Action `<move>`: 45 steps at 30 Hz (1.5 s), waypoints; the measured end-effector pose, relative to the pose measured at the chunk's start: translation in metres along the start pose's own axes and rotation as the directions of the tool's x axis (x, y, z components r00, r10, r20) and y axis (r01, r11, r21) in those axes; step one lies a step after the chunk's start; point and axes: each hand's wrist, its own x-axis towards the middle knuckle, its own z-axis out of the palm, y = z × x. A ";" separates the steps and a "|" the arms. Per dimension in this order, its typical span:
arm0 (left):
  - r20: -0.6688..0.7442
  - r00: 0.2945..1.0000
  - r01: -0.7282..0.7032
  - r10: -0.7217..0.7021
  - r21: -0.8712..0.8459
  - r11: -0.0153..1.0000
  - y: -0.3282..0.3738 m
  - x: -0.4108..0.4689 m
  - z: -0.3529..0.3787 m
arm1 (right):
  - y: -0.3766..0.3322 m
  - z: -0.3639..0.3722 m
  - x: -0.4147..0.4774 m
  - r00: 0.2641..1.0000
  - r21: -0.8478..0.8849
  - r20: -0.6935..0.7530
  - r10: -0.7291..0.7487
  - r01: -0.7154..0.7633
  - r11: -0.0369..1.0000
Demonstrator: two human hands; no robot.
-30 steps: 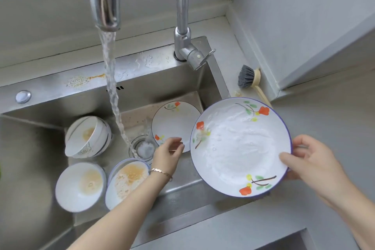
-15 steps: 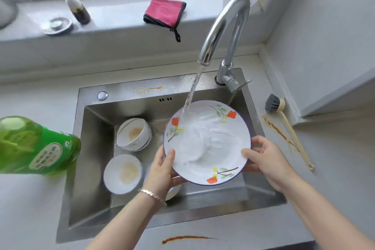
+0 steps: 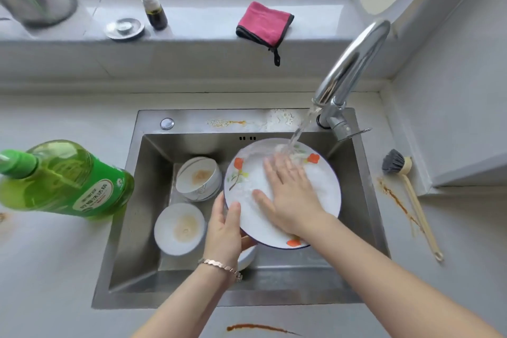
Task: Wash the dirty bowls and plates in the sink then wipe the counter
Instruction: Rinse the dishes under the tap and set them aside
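A white plate with orange flowers [image 3: 323,181] is held tilted over the steel sink [image 3: 131,200] under water running from the tap [image 3: 354,63]. My left hand [image 3: 226,228] grips its lower left rim, thumb on top. My right hand [image 3: 288,189] lies flat on the soapy face of the plate, fingers straight. Two dirty white bowls stand in the sink's left part: one at the back [image 3: 199,177], one nearer [image 3: 179,228]. Another bowl [image 3: 247,258] peeks out below my left hand.
A green dish-soap bottle [image 3: 63,181] stands on the counter at left. A dish brush [image 3: 406,189] lies on the counter at right beside a brown streak [image 3: 395,197]. Another brown streak [image 3: 260,328] marks the front counter. A pink cloth [image 3: 264,23] lies on the windowsill.
My right hand left the plate's right rim and now lies flat on its face. My left hand still holds the lower left rim. The view has pulled back.
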 end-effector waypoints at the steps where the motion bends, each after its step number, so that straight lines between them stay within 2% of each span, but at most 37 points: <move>1: 0.002 1.000 0.001 -0.001 -0.017 1.000 0.001 0.002 0.002 | -0.006 -0.001 0.004 0.996 -0.004 0.014 -0.093 0.093 0.996; 4: -0.007 1.000 0.014 -0.014 -0.067 0.998 0.007 0.011 0.002 | -0.011 -0.009 -0.002 0.923 0.023 0.105 -0.371 0.370 0.929; 5: -0.022 0.999 0.022 -0.023 -0.076 0.997 0.010 0.014 -0.001 | -0.004 -0.013 -0.006 0.900 0.112 0.122 -0.419 0.407 0.907; 6: -0.036 0.999 0.032 -0.035 -0.074 0.997 0.012 0.017 -0.004 | 0.004 -0.017 -0.013 0.892 0.234 0.062 -0.449 0.424 0.875; 7: -0.049 0.997 0.051 -0.054 -0.065 0.997 0.014 0.018 -0.006 | 0.015 -0.021 -0.021 0.900 0.314 -0.044 -0.434 0.425 0.849; 9: -0.075 0.988 0.128 -0.133 -0.070 0.989 0.017 0.020 -0.010 | 0.037 -0.025 -0.031 0.922 0.360 -0.305 -0.238 0.342 0.868; 10: -0.082 0.978 0.183 -0.191 -0.093 0.979 0.017 0.020 -0.013 | 0.046 -0.027 -0.033 0.920 0.382 -0.375 -0.111 0.263 0.886; 11: -0.080 0.964 0.241 -0.252 -0.124 0.962 0.017 0.020 -0.015 | 0.052 -0.031 -0.033 0.924 0.434 -0.381 0.017 0.163 0.886; 12: -0.075 0.945 0.303 -0.318 -0.159 0.939 0.017 0.019 -0.017 | 0.054 -0.036 -0.032 0.940 0.502 -0.316 0.129 0.051 0.864; 13: -0.069 0.923 0.360 -0.379 -0.195 0.912 0.017 0.017 -0.019 | 0.054 -0.041 -0.031 0.958 0.581 -0.177 0.226 -0.083 0.810; 15: -0.055 0.880 0.444 -0.472 -0.259 0.858 0.016 0.014 -0.023 | 0.051 -0.050 -0.024 0.936 0.736 0.129 0.329 -0.313 0.601; 17: -0.032 0.850 0.492 -0.526 -0.311 0.813 0.016 0.010 -0.025 | 0.045 -0.054 -0.018 0.897 0.825 0.344 0.279 -0.430 0.367; 19: -0.024 0.839 0.510 -0.543 -0.310 0.802 0.017 0.008 -0.026 | 0.042 -0.053 -0.016 0.864 0.833 0.449 0.229 -0.497 0.243; 22: -0.036 0.859 0.493 -0.511 -0.213 0.844 0.020 0.009 -0.027 | 0.046 -0.047 -0.018 0.835 0.821 0.491 0.246 -0.538 0.189; 25: -0.018 0.930 0.366 -0.366 -0.004 0.930 0.029 0.013 -0.025 | 0.052 -0.032 -0.025 0.826 0.822 0.510 0.240 -0.550 0.148; 29: 0.068 0.990 0.103 -0.121 0.227 0.968 0.046 0.019 -0.022 | 0.050 -0.010 -0.030 0.855 0.874 0.486 0.180 -0.480 -0.075; 31: 0.114 0.993 -0.008 -0.025 0.281 0.960 0.053 0.024 -0.024 | 0.046 -0.004 -0.030 0.892 0.908 0.416 0.176 -0.396 -0.135; 34: 0.143 0.989 -0.079 0.038 0.295 0.952 0.056 0.032 -0.031 | 0.042 -0.006 -0.032 0.947 0.970 0.243 0.209 -0.237 -0.056; 38: 0.096 0.995 0.017 -0.038 0.215 0.977 0.045 0.037 -0.038 | 0.040 -0.032 -0.034 0.972 0.985 0.064 0.226 -0.098 0.143; 41: 0.070 0.989 0.121 -0.133 0.152 0.981 0.034 0.035 -0.040 | 0.034 -0.051 -0.034 0.988 0.957 0.009 0.156 -0.054 0.285; 45: 0.051 0.973 0.218 -0.227 0.140 0.966 0.026 0.029 -0.048 | 0.028 -0.063 -0.029 0.993 0.922 0.034 0.117 -0.076 0.379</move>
